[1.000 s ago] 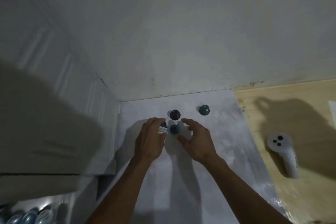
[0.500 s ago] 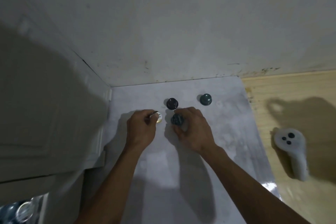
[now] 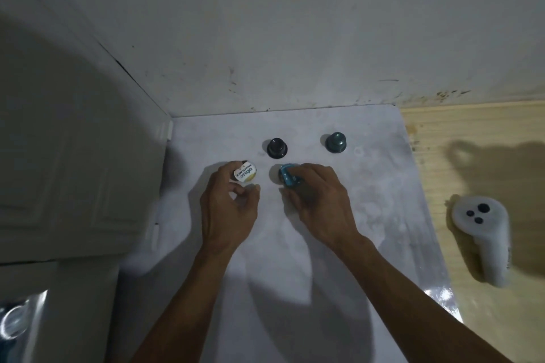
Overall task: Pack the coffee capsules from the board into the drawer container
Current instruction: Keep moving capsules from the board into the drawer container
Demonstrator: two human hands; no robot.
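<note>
On the pale board point(image 3: 368, 215), my left hand point(image 3: 228, 209) pinches a capsule with a white printed lid point(image 3: 244, 175), tilted so the lid faces me. My right hand point(image 3: 317, 203) curls its fingers round a blue capsule point(image 3: 287, 179) that sits on the board. Beyond the hands, a black capsule point(image 3: 276, 147) and a dark teal capsule point(image 3: 335, 141) stand on the board, apart from both hands. At the bottom left edge, the drawer container point(image 3: 17, 324) shows only a corner, with round capsule lids inside it.
A white panelled cabinet door point(image 3: 73, 171) stands close on the left of the board. A stained wall point(image 3: 295, 38) rises behind it. To the right lies a wooden floor point(image 3: 472, 132) with a white handheld controller point(image 3: 483, 236) on it.
The view has shifted and drawn closer. My left hand has turned its capsule so the white printed lid faces up. My right hand has closed further round the blue capsule.
</note>
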